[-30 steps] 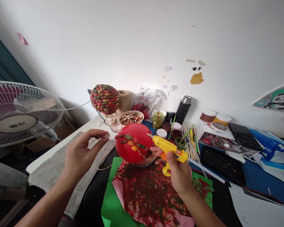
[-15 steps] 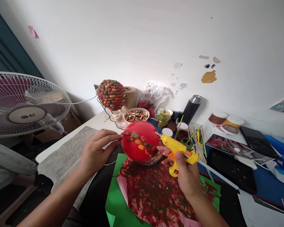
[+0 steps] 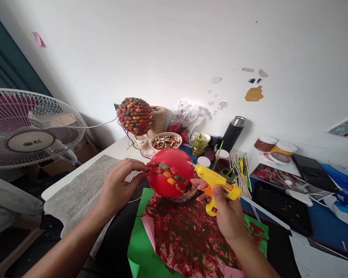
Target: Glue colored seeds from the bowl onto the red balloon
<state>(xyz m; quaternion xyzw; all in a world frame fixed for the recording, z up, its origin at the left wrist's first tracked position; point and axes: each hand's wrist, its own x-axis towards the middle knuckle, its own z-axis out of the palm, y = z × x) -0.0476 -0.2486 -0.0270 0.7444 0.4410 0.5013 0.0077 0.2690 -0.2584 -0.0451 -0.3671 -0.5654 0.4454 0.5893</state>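
Left hand (image 3: 117,187) is touching a round red balloon (image 3: 168,156); right hand (image 3: 230,220) is aiming a yellow plastic glue gun (image 3: 211,176).
The left thumb and fingers are nearly closing at the balloon's left edge; any grip on a piece there is unclear. The right fingers are curling around the gun's handle, apparently keeping its nozzle near the balloon, which is resting on a patterned woven basket (image 3: 185,198), probably for steadiness.

The left hand (image 3: 118,187) bent thumb and fingers together, forearm slanting below its pinch; the right hand (image 3: 229,216) curled closed, wrist below its grip.
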